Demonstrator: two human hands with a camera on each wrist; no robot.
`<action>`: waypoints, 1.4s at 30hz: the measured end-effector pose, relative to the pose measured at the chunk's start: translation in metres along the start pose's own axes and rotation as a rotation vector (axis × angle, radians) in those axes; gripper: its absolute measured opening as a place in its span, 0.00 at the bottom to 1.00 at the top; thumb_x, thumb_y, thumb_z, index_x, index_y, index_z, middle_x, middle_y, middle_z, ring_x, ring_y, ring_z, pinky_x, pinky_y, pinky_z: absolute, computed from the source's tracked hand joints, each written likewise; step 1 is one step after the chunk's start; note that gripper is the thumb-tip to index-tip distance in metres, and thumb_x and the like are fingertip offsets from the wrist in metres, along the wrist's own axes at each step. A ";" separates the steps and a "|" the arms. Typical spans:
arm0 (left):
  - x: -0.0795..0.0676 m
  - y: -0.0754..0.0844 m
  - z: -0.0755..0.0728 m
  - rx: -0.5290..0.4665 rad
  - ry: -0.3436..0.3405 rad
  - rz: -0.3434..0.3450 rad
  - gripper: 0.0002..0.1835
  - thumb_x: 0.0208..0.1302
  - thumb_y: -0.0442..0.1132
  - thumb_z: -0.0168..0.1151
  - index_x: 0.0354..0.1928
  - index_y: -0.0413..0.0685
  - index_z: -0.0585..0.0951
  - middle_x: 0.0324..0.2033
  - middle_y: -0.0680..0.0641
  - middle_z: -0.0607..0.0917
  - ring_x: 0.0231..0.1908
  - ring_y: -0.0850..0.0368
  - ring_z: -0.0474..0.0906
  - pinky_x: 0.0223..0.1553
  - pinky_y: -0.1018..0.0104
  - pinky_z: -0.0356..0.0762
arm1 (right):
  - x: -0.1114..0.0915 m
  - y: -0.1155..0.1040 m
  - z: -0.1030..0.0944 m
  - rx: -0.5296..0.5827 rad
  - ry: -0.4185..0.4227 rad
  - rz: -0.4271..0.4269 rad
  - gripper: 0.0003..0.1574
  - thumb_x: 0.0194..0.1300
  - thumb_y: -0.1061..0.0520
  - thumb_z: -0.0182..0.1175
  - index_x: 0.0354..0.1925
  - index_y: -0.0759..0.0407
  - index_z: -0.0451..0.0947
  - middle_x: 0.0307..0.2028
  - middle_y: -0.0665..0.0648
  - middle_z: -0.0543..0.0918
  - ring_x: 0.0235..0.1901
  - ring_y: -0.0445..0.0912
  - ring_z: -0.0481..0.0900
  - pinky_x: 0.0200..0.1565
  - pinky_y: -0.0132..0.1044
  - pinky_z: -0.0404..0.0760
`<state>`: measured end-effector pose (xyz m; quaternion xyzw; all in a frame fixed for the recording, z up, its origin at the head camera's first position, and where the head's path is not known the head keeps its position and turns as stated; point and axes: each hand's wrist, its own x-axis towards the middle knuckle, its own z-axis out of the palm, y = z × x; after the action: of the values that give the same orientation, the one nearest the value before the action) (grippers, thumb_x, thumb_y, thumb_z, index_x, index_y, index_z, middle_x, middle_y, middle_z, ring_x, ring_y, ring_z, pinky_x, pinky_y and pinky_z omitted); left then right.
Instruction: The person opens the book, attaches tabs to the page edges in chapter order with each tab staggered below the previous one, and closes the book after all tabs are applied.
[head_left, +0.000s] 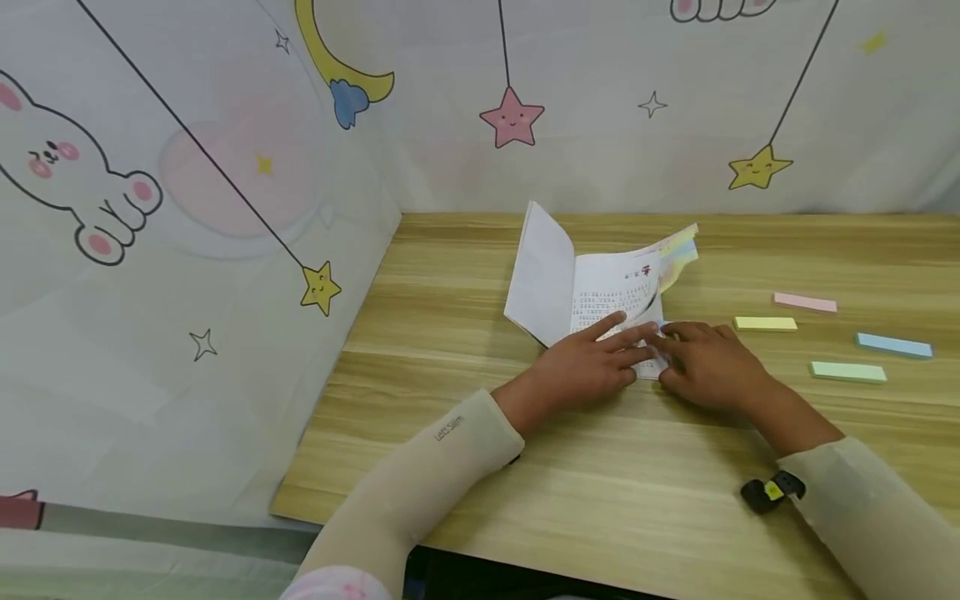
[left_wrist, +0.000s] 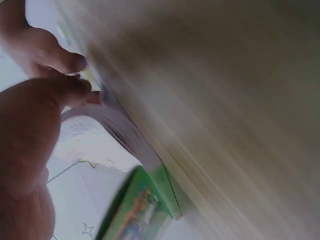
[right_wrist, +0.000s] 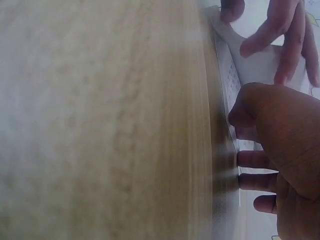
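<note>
A book (head_left: 611, 279) lies open, its left cover and leaf standing tilted up and its printed right page curving upward. My left hand (head_left: 585, 367) rests across the lower part of that page with fingers spread. At the page's lower right edge is my right hand (head_left: 708, 362), its fingertips touching the paper close to the left fingers. A bit of pale blue shows by the right fingertips, mostly hidden. In the left wrist view the green picture cover (left_wrist: 137, 210) shows beyond the left thumb. Straight fingers (right_wrist: 257, 181) of the right hand reach the book's edge in the right wrist view.
To the right on the wooden table (head_left: 600, 500) lie slim paper pads: pink (head_left: 805, 302), yellow (head_left: 765, 324), blue (head_left: 894, 346) and green (head_left: 847, 372). A cartoon-printed cloth (head_left: 600, 167) hangs behind and at the left. A black strap device (head_left: 768, 492) sits at the right wrist.
</note>
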<state>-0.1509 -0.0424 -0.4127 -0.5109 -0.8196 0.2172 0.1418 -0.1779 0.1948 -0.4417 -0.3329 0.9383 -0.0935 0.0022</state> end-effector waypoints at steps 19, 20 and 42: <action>-0.067 -0.028 -0.026 -0.634 -0.477 -0.916 0.20 0.67 0.56 0.49 0.33 0.50 0.82 0.27 0.48 0.81 0.25 0.54 0.76 0.18 0.57 0.71 | -0.001 0.003 0.003 -0.006 -0.025 0.040 0.33 0.59 0.47 0.57 0.59 0.63 0.73 0.61 0.67 0.67 0.61 0.63 0.61 0.52 0.60 0.60; -0.066 -0.027 -0.026 -0.630 -0.435 -0.918 0.20 0.67 0.55 0.50 0.39 0.49 0.82 0.31 0.47 0.81 0.28 0.52 0.77 0.20 0.57 0.72 | -0.001 0.003 0.003 -0.003 -0.030 0.044 0.34 0.59 0.47 0.57 0.59 0.64 0.72 0.61 0.68 0.66 0.61 0.63 0.60 0.52 0.61 0.59; -0.010 -0.016 0.015 -0.585 -0.291 -0.577 0.35 0.61 0.62 0.56 0.68 0.62 0.62 0.61 0.49 0.66 0.55 0.52 0.67 0.40 0.58 0.75 | -0.002 0.004 0.002 0.052 0.012 0.010 0.31 0.57 0.49 0.59 0.54 0.68 0.74 0.58 0.69 0.68 0.59 0.64 0.64 0.56 0.57 0.63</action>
<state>-0.1657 -0.0602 -0.4181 -0.2437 -0.9672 -0.0030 -0.0709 -0.1788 0.1988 -0.4449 -0.3275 0.9372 -0.1199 0.0056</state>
